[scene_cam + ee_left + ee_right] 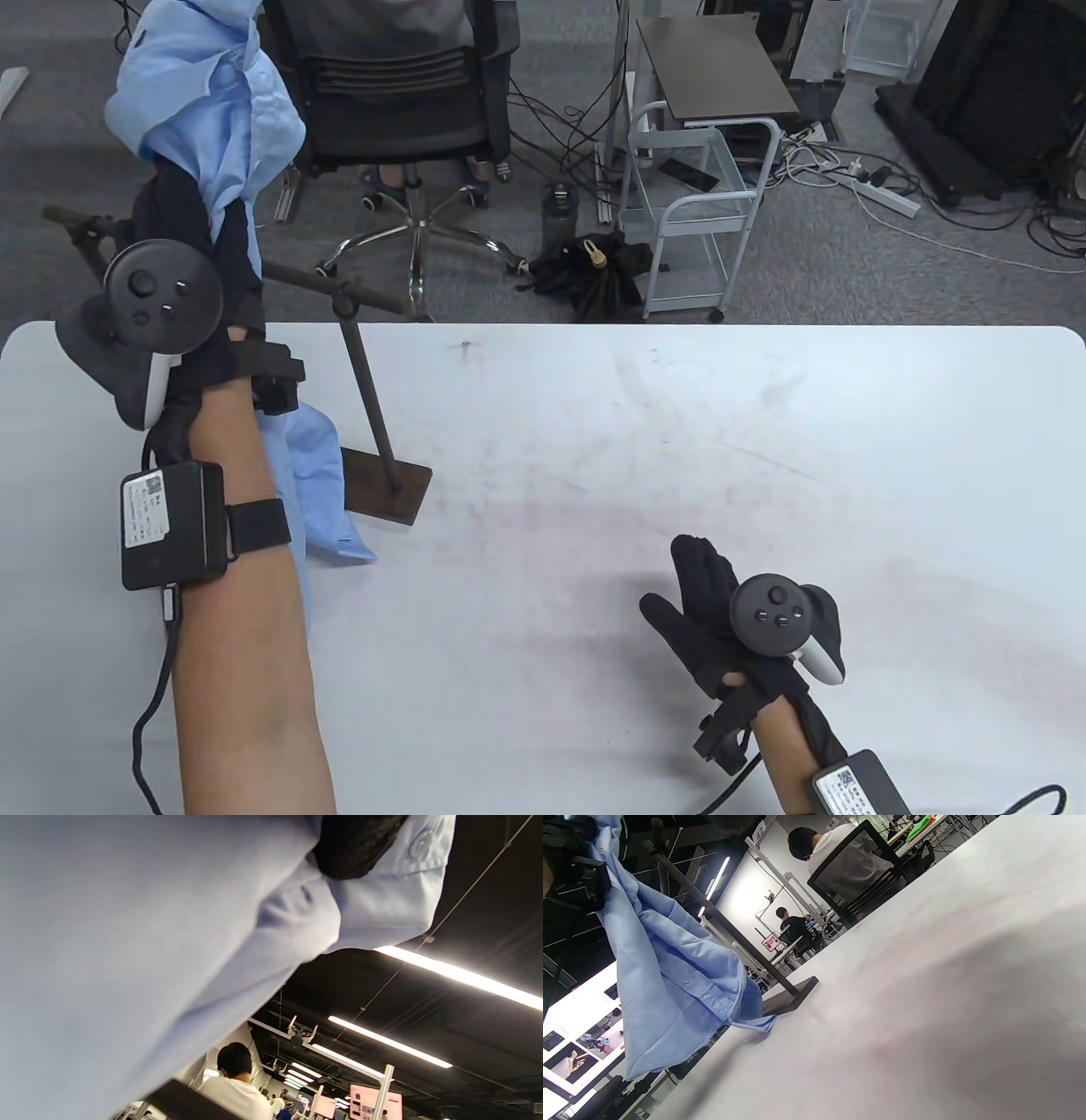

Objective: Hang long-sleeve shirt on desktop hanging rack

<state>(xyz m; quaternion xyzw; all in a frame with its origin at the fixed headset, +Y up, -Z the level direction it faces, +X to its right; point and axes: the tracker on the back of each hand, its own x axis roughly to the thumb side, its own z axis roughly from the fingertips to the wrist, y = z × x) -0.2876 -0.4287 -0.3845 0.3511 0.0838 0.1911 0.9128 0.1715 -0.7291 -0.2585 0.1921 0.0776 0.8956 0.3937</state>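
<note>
A light-blue long-sleeve shirt (pixel 216 110) is bunched in my left hand (pixel 191 208), which grips it raised above the table's far-left corner. The rest of the shirt hangs down under my forearm, and its hem (pixel 318 484) reaches the table beside the rack base. The dark metal rack (pixel 365 390) stands on a flat base (pixel 386 492), its crossbar (pixel 305 284) running left behind my hand. The left wrist view is filled with shirt cloth (pixel 127 942), with a gloved fingertip (pixel 356 844) on it. My right hand (pixel 700 586) lies open and empty on the table at the near right. The right wrist view shows the hanging shirt (pixel 670 984) and the rack post (pixel 734 938).
The white table (pixel 645 441) stretches to the right of the rack. Beyond its far edge stand an office chair (pixel 399 102) with a person seated, a white wire cart (pixel 696 212), and a black bag (pixel 594 272) on the floor.
</note>
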